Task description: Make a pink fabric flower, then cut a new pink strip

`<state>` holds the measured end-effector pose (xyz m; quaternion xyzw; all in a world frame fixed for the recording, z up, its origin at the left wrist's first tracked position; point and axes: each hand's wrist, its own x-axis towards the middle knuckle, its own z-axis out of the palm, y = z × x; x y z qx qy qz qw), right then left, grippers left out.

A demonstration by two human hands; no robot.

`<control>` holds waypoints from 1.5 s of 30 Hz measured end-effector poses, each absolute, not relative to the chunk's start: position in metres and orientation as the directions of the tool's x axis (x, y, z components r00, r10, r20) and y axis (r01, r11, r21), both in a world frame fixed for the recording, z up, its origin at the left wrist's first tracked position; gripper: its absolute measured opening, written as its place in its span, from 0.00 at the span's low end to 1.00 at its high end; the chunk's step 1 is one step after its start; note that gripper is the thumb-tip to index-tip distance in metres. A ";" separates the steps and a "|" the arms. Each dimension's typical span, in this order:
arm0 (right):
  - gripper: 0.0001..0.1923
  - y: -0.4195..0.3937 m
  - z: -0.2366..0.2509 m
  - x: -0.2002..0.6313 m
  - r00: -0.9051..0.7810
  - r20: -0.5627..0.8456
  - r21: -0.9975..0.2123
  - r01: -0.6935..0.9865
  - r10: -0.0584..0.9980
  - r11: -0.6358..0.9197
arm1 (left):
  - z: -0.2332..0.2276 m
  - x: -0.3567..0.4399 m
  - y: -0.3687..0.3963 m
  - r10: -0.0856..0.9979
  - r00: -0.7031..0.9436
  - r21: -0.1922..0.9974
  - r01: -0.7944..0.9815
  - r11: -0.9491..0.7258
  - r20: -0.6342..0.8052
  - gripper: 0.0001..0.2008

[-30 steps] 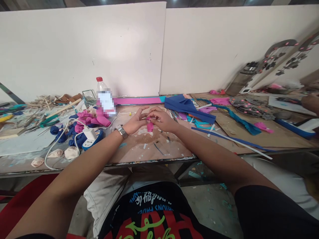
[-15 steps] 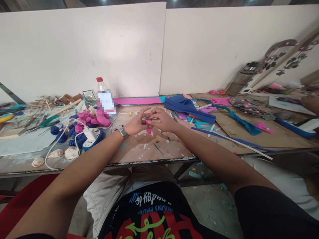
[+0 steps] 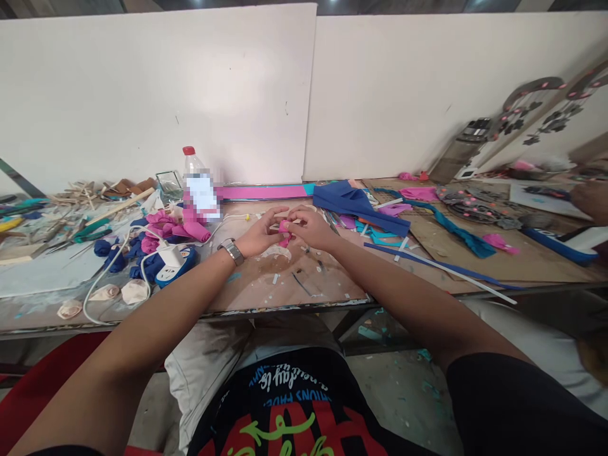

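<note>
Between my two hands, over the middle of the table, is a small bunched piece of pink fabric. My left hand, with a metal watch at the wrist, pinches it from the left side. From the right, the curled fingers of my right hand hold the same piece. A short pink end hangs below the fingertips. Left of my hands lie rolled pink fabric pieces, dark blue rolls and several cream rolled fabric pieces.
A blue and white power strip with a white cable lies at left, near a red-capped bottle. Blue fabric and a white strip lie at right. Another person's hand shows at the far right. A white panel stands behind.
The pink piece has turned between my fingers, with more of its bunched top now showing. The fingers of both hands have shifted slightly around it.
</note>
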<state>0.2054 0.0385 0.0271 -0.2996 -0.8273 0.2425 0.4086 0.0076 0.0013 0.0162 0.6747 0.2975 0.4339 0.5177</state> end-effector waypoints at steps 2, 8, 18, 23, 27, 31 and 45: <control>0.17 0.044 0.025 0.206 -0.418 0.456 -0.781 0.237 0.786 0.578 | 0.017 0.007 0.000 0.853 0.454 0.966 -0.089 -0.244 0.258 0.33; 0.25 0.054 0.022 0.204 -0.257 0.228 -0.973 -0.098 0.939 0.209 | 0.015 0.006 0.002 0.847 0.365 0.911 -0.012 -0.412 0.387 0.34; 0.24 0.053 0.020 0.201 -0.246 0.033 -0.952 -0.303 0.969 -0.044 | 0.026 0.004 -0.008 0.644 0.266 0.547 0.357 -0.757 0.717 0.07; 0.23 0.052 0.022 0.200 -0.232 0.027 -0.963 -0.266 0.972 -0.036 | 0.029 0.005 -0.013 0.605 0.319 0.471 0.408 -0.782 0.729 0.13; 0.25 0.047 0.021 0.198 -0.275 0.073 -0.979 -0.202 0.959 0.016 | 0.031 0.004 -0.013 0.591 0.364 0.417 0.453 -0.788 0.720 0.16; 0.27 0.045 0.018 0.197 -0.275 0.129 -0.985 -0.148 0.953 0.090 | 0.031 0.003 -0.012 0.601 0.386 0.392 0.496 -0.775 0.699 0.18; 0.27 0.049 0.015 0.196 -0.223 0.108 -0.988 -0.131 0.969 0.080 | 0.026 0.001 -0.005 0.646 0.160 0.434 0.618 -0.655 0.746 0.15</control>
